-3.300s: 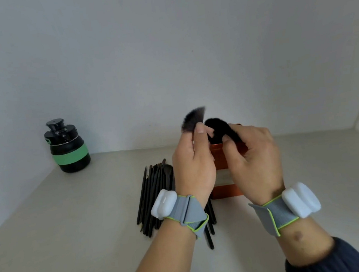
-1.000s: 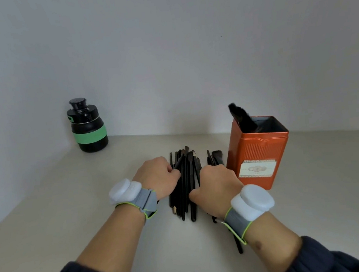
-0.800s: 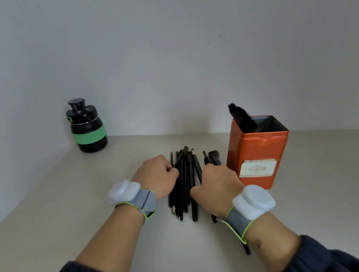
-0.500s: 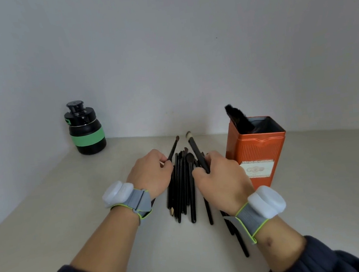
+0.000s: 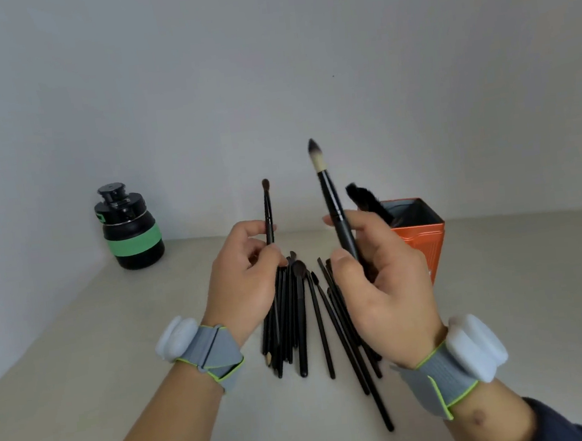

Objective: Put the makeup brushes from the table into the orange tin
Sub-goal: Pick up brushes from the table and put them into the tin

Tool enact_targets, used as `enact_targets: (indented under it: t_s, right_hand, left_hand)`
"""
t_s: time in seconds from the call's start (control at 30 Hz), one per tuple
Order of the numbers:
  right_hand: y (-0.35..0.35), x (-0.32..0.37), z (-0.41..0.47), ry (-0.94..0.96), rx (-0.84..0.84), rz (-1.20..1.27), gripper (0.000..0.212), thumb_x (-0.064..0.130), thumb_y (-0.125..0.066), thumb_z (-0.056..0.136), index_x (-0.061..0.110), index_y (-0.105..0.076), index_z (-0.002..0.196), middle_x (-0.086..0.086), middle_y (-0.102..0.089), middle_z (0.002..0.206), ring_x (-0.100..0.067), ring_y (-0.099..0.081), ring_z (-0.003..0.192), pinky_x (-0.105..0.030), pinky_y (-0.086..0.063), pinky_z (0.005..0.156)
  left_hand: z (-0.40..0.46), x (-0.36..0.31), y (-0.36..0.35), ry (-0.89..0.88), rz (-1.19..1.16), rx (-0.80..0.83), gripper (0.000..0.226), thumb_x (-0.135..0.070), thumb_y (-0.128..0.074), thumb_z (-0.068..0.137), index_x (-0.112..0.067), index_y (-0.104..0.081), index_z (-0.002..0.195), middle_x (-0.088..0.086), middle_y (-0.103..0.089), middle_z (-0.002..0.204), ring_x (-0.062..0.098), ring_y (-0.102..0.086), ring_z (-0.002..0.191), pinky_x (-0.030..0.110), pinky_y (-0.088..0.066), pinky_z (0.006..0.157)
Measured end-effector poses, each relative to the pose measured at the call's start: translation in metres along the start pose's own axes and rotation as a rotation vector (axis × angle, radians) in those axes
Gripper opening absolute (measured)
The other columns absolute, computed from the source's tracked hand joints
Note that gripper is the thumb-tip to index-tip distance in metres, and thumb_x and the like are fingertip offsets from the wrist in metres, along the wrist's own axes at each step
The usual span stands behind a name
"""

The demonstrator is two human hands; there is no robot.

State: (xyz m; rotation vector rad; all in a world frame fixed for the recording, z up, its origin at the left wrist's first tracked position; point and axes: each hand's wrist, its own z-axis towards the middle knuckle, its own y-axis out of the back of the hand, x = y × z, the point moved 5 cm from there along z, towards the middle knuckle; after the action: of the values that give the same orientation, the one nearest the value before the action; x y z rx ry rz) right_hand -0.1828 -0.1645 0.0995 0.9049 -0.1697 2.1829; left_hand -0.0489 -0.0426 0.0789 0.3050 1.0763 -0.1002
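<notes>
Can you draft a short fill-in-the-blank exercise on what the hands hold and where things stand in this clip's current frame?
1. The left hand holds a thin brush with its bristles pointing ____.
2. The right hand grips the brush whose tip is white and ____.
3. The tin holding a fluffy brush is coloured ____.
4. The black bottle wears a ____ band.

Missing words: up; black; orange; green

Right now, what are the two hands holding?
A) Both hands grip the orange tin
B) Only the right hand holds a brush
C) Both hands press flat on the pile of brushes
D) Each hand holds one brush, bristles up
D: the left hand pinches a thin brush and the right hand grips a thicker brush, both bristles up, above the pile beside the orange tin.
</notes>
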Motion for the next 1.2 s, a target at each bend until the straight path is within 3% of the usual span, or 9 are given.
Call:
enact_targets:
  t_s: [0.07,0.17,0.23,0.37,0.53,0.73,0.93,1.03,1.2]
  right_hand:
    - [0.008,0.003,0.003,0.014,-0.028,0.03,0.019,0.039,-0.052,0.096,0.026,-0.063,0.104,0.01,-0.048,0.056,-0.005,-0.038,0.045,-0.024,-0.034,0.044]
    - [0.023,0.007,0.008,0.02,-0.105,-0.019,0.047,0.059,-0.042,0.099,0.021,-0.063,0.082,-0.002,-0.048,0.053,-0.014,-0.043,0.046,-0.033,-0.037,0.045]
    - [0.035,0.005,0.011,-0.011,-0.156,-0.01,0.048,0.059,-0.042,0.099,0.023,-0.063,0.075,-0.004,-0.048,0.051,-0.016,-0.045,0.046,-0.035,-0.037,0.046]
    - [0.063,0.001,0.014,0.002,-0.245,0.04,0.027,0.038,-0.047,0.1,0.023,-0.068,0.094,0.005,-0.049,0.054,-0.009,-0.044,0.052,-0.025,-0.039,0.054]
    - [0.091,0.007,0.019,0.072,-0.409,0.207,0.014,0.016,-0.039,0.104,0.011,-0.051,0.11,-0.015,-0.052,0.06,-0.01,-0.044,0.045,-0.018,-0.037,0.047]
    - [0.114,0.012,0.019,0.116,-0.632,0.217,0.01,0.017,-0.033,0.105,0.021,-0.042,0.106,-0.007,-0.066,0.074,-0.03,-0.055,0.047,-0.032,-0.047,0.047]
    - [0.098,0.014,0.019,0.171,-0.52,0.077,0.013,0.021,-0.037,0.105,0.031,-0.046,0.108,-0.008,-0.067,0.088,-0.027,-0.06,0.067,-0.038,-0.051,0.06]
    - [0.091,0.006,0.02,0.148,-0.441,-0.025,0.012,0.031,-0.038,0.106,0.036,-0.049,0.105,0.001,-0.066,0.09,-0.021,-0.061,0.077,-0.044,-0.05,0.069]
    - [0.079,-0.004,0.02,0.103,-0.31,-0.242,0.034,0.045,-0.03,0.106,0.022,-0.055,0.098,0.002,-0.063,0.087,-0.027,-0.058,0.084,-0.049,-0.047,0.072]
  left_hand:
    - [-0.003,-0.01,-0.003,-0.003,-0.119,-0.01,0.02,-0.011,-0.052,0.093,-0.026,-0.062,0.102,-0.007,-0.064,0.061,0.0,-0.045,0.044,0.026,-0.034,0.052]
    - [-0.009,-0.031,-0.014,-0.075,-0.206,-0.014,0.013,-0.026,-0.05,0.099,-0.024,-0.063,0.095,-0.008,-0.056,0.051,0.0,-0.045,0.043,0.017,-0.039,0.05]
    - [-0.015,-0.043,-0.025,-0.11,-0.207,0.004,0.021,-0.036,-0.05,0.099,-0.026,-0.063,0.085,-0.007,-0.056,0.049,0.002,-0.045,0.041,0.014,-0.039,0.048]
    - [-0.023,-0.057,-0.042,-0.057,-0.399,0.004,0.027,-0.03,-0.049,0.1,-0.021,-0.063,0.078,0.001,-0.064,0.058,0.011,-0.045,0.033,0.018,-0.033,0.034]
    - [-0.026,-0.076,-0.038,-0.154,-0.611,-0.101,0.011,-0.017,-0.045,0.1,-0.02,-0.05,0.109,0.004,-0.068,0.068,0.019,-0.056,0.039,0.027,-0.047,0.037]
    - [-0.028,-0.088,-0.026,-0.345,-0.655,-0.235,0.01,-0.016,-0.036,0.102,-0.022,-0.04,0.11,0.003,-0.07,0.083,0.025,-0.066,0.052,0.033,-0.055,0.051]
    - [-0.033,-0.093,-0.041,-0.4,-0.553,-0.221,0.007,-0.024,-0.033,0.104,-0.027,-0.039,0.105,0.002,-0.068,0.088,0.023,-0.067,0.053,0.032,-0.056,0.052]
    - [-0.034,-0.091,-0.053,-0.406,-0.484,-0.179,0.011,-0.022,-0.035,0.103,-0.029,-0.043,0.102,0.0,-0.065,0.093,0.02,-0.064,0.053,0.03,-0.054,0.048]
    - [-0.033,-0.082,-0.066,-0.366,-0.317,-0.155,0.016,-0.024,-0.045,0.099,-0.037,-0.051,0.094,-0.02,-0.066,0.081,0.012,-0.056,0.046,0.038,-0.052,0.047]
